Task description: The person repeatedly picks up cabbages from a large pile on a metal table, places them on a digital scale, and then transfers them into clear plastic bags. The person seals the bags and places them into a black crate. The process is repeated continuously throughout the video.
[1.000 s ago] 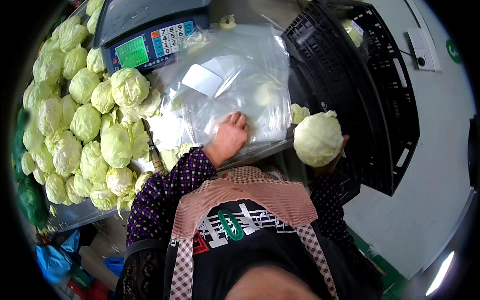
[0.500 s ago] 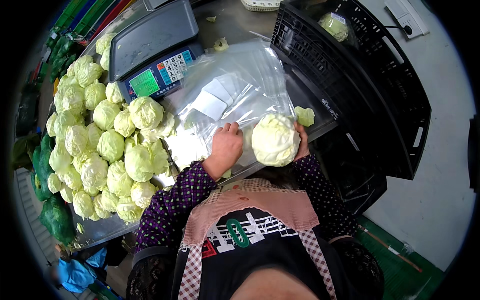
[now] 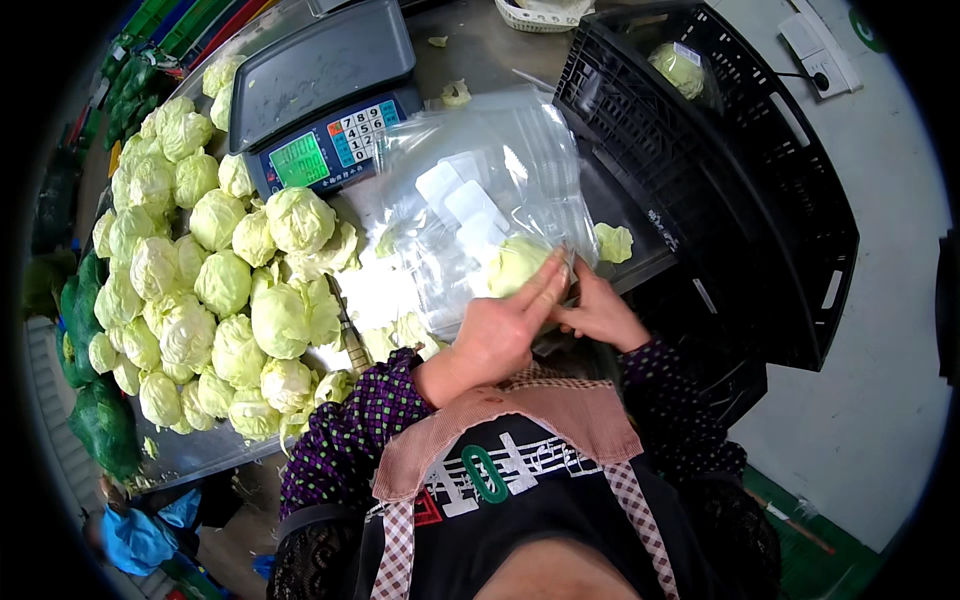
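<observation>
While the person leans over the steel table (image 3: 480, 60), both bare hands meet at a pale green cabbage (image 3: 515, 265) that lies at the near edge of a stack of clear plastic bags (image 3: 490, 170), seemingly tucked into the mouth of the top bag, though the glare on the film makes that hard to confirm. The left hand (image 3: 500, 330) lies mostly flat, its fingers extended and close together, pressing against the near side of the cabbage and the bag film rather than closing around anything. The right hand (image 3: 598, 312) sits just beside it, fingers partly curled and pinching the bag's edge next to the cabbage; how firm the hold is cannot be told. White blank labels (image 3: 455, 195) show through the bags further up the stack. To the person's left, a big heap of cabbages (image 3: 210, 290) covers that end of the table, touching the bags' left edge. Beyond the bags stands a grey weighing scale (image 3: 320, 95) with a lit green display and keypad. A loose cabbage leaf (image 3: 613, 242) lies just right of the bags. On the right, a black plastic crate (image 3: 740, 200) stands near the table, with one bagged cabbage (image 3: 682, 68) in its far corner.
</observation>
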A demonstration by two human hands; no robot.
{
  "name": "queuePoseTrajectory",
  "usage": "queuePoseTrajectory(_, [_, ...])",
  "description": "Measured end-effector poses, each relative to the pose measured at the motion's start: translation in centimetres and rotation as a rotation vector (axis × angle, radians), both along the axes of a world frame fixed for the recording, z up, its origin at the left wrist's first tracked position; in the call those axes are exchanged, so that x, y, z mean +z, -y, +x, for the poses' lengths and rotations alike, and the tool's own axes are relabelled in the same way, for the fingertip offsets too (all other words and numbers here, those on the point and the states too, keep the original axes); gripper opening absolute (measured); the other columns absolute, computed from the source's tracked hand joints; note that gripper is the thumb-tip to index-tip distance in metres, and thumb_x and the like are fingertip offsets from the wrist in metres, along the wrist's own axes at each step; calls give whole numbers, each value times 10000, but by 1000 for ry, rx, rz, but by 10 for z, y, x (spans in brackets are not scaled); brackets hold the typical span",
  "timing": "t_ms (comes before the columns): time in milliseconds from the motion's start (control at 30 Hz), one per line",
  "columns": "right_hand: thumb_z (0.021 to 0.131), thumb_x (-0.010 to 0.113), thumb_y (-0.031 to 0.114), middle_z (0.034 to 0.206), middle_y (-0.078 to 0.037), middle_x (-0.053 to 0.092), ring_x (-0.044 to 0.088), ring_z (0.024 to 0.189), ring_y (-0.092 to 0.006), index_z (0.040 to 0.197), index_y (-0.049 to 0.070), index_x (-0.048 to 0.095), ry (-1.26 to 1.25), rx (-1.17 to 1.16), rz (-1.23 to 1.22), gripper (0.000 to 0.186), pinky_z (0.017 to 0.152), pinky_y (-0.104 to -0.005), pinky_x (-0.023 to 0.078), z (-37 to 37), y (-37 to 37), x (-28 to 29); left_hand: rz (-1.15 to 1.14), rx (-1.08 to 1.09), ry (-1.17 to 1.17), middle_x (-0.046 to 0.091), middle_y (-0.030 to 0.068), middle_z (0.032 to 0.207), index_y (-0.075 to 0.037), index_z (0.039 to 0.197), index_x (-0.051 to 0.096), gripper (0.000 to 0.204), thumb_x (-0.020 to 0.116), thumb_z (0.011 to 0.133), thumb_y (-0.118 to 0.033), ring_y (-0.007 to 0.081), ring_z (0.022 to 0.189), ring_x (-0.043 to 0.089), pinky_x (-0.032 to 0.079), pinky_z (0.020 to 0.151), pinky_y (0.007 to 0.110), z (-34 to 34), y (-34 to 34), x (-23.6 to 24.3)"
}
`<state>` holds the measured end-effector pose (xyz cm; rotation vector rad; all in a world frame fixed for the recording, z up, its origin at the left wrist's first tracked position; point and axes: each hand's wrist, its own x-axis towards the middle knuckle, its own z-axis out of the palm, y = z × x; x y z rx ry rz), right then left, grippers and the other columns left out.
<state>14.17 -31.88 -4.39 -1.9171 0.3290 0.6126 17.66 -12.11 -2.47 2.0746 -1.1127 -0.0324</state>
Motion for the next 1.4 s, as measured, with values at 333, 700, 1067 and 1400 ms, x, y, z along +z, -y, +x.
queuePoseTrajectory(333, [835, 705, 303, 641, -164, 621, 648, 645, -364, 933, 35, 617, 1188, -80, -861, 299, 567, -480, 468, 68, 9, -26, 378, -209, 229, 617, 102, 1035, 0, 1125, 616, 466, 659, 692, -165, 201, 683, 604, 499, 572, 335, -2, -47, 4])
queuePoseTrajectory(700, [883, 621, 105, 605, -87, 582, 486, 520, -107, 854, -23, 665, 725, 146, -319, 138, 501, -277, 395, 72, 6, 120, -155, 68, 282, 431, 86, 540, -38, 619, 535, 273, 697, 831, -96, 229, 430, 455, 345, 417, 346, 64, -96, 120])
queuePoseTrajectory(1067, [879, 620, 82, 678, 11, 606, 487, 572, -48, 900, -20, 659, 408, 171, -391, 111, 525, -223, 384, 4, -9, 130, -216, -168, 163, 633, 99, 753, 4, 812, 672, 62, 705, 777, -35, 214, 607, 627, 502, 505, 296, 12, -131, 108])
queuePoseTrajectory(1400, [779, 695, 169, 812, -82, 587, 609, 744, -278, 876, 37, 672, 868, 538, -120, 165, 642, -361, 485, -94, -86, 130, -148, -215, 215, 549, 62, 744, -27, 788, 612, 216, 764, 651, -96, 215, 591, 593, 470, 471, 319, -92, -132, 61])
